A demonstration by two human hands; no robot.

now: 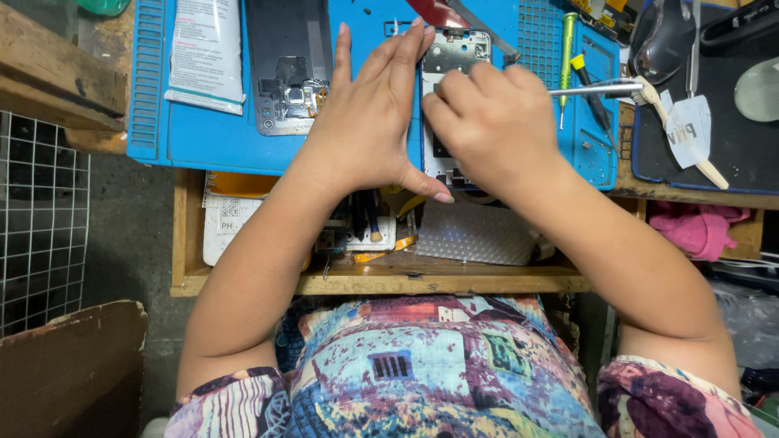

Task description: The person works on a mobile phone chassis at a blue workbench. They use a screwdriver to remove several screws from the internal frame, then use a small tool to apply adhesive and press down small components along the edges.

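My left hand (pixel 369 122) lies flat with its fingers straight, pressed on the open phone (pixel 450 97) so it stays put on the blue mat (pixel 211 146). My right hand (pixel 487 122) is just beside it, fingers curled tight on a thin metal tool (pixel 588 89) that sticks out to the right. Beyond my left fingers lies a dark phone back (pixel 288 65). Below my wrists, a drawer (pixel 389 280) hangs open.

Wooden bench (pixel 57 73), blue mat (pixel 203 146), perhaps phone (pixel 454 57)
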